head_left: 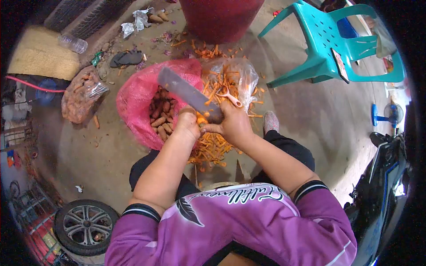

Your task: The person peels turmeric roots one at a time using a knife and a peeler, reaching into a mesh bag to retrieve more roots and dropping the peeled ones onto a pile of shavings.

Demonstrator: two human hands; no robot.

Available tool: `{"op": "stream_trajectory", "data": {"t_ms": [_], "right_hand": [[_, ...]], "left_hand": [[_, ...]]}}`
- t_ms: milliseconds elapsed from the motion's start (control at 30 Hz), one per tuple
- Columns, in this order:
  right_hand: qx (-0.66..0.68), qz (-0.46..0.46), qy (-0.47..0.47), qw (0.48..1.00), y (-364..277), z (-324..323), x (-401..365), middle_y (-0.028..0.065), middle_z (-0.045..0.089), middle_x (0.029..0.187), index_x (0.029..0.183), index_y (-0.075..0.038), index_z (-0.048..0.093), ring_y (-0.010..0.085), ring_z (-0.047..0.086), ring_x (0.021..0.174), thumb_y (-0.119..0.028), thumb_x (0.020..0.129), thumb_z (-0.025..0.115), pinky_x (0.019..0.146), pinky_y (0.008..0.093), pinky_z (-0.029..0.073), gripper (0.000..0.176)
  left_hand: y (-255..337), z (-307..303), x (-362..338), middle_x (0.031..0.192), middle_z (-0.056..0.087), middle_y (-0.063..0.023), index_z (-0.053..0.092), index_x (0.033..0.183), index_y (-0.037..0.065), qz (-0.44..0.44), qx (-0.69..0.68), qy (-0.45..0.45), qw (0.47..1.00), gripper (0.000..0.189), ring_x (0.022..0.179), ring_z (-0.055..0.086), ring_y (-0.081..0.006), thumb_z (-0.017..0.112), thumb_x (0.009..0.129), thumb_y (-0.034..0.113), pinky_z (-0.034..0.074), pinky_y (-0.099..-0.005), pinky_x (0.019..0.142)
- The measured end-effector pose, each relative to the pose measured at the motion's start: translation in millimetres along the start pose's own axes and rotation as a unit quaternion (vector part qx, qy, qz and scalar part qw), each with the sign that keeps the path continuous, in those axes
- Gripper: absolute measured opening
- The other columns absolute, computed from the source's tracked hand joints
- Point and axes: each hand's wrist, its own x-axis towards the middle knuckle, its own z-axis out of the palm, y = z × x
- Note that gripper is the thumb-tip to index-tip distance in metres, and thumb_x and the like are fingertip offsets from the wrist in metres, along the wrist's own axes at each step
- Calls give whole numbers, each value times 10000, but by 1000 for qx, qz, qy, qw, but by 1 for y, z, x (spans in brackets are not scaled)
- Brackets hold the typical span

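My right hand (pixel 235 126) is closed at the near end of a broad-bladed knife (pixel 184 91). The blade slants up and left, over the edge of a pink mesh sack (pixel 133 106). My left hand (pixel 188 124) is wrapped round a peeled orange carrot-like root (pixel 202 119), mostly hidden by the fingers, close below the blade. A pale peeler (pixel 231 98) shows just beyond my right knuckles. Unpeeled brownish roots (pixel 162 122) fill the sack's mouth. Orange strips (pixel 213 146) are heaped under my hands, with more in and around a clear plastic bag (pixel 248 80).
A dark red tub (pixel 219 20) stands ahead; a teal plastic chair (pixel 319 40) with a phone-like slab is at right. At left lie a filled clear bag (pixel 82 95), a dark slipper (pixel 126 58) and a bottle (pixel 73 43). A wheel (pixel 86 226) and a motorbike (pixel 377 186) flank me.
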Motion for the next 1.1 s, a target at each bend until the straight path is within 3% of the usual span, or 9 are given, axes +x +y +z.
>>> {"op": "stream_trajectory", "data": {"t_ms": [267, 400, 433, 500, 567, 667, 733, 833, 1100], "right_hand": [[1, 54, -69, 996, 7, 16, -6, 175, 573, 695, 850, -11, 519, 332, 575, 630, -559, 592, 633, 555, 400, 453, 616], [177, 92, -54, 978, 25, 10, 10, 131, 569, 648, 868, 0, 535, 227, 567, 545, -514, 682, 598, 500, 336, 442, 550], [232, 156, -96, 955, 27, 0, 16, 114, 566, 638, 870, -3, 541, 199, 556, 523, -502, 705, 584, 481, 319, 433, 528], [381, 266, -159, 871, 33, -12, 21, 29, 505, 571, 866, -24, 541, 101, 486, 442, -468, 779, 523, 397, 245, 382, 453], [476, 316, -153, 807, 28, -22, 17, -1, 440, 571, 877, -53, 503, 82, 430, 410, -474, 794, 495, 380, 225, 348, 430], [542, 353, -176, 742, 30, -24, 15, -24, 394, 566, 931, -65, 464, 67, 408, 400, -494, 774, 510, 368, 210, 332, 459], [552, 314, -193, 748, 37, -20, 10, -21, 410, 559, 946, -56, 473, 70, 419, 404, -509, 738, 554, 371, 214, 340, 505], [417, 186, -181, 871, 46, -20, 10, 18, 492, 571, 833, -28, 551, 96, 454, 404, -484, 699, 613, 358, 232, 363, 480], [302, 109, -246, 914, 53, -30, 11, 66, 546, 606, 765, 4, 581, 131, 514, 545, -507, 596, 681, 485, 268, 400, 547]], "left_hand": [[-6, -6, 10, 794, 558, -89, 501, 880, 47, -20, -25, 10, 999, 247, 642, 558, -202, 339, 842, 229, 472, -321, 500], [-2, 2, -6, 833, 563, -90, 494, 943, 27, -33, 32, -67, 997, 349, 698, 558, -201, 349, 871, 335, 474, -309, 576], [2, 6, -15, 924, 557, -104, 459, 1058, 8, -21, 77, -115, 990, 440, 792, 556, -211, 388, 860, 395, 444, -335, 744], [-4, 4, -8, 987, 542, -107, 439, 1108, 12, 161, 180, -98, 965, 444, 828, 550, -225, 405, 858, 377, 389, -358, 824], [-5, 2, -5, 1020, 531, -120, 438, 1122, 16, 340, 347, -92, 869, 438, 853, 542, -255, 445, 839, 350, 373, -370, 840], [5, 3, -21, 1025, 519, -155, 463, 1089, 23, 542, 637, -86, 541, 418, 876, 530, -321, 540, 784, 297, 406, -371, 768], [1, 9, -30, 988, 524, -165, 474, 1058, 36, 512, 635, -114, 566, 398, 862, 530, -327, 572, 756, 276, 423, -363, 716], [1, 13, -38, 922, 541, -159, 488, 1009, 48, 486, 646, -138, 572, 357, 828, 537, -321, 588, 746, 268, 433, -364, 669], [14, 11, -53, 817, 566, -113, 509, 959, 18, 295, 635, -265, 663, 306, 751, 558, -237, 559, 792, 270, 430, -307, 644]]}}
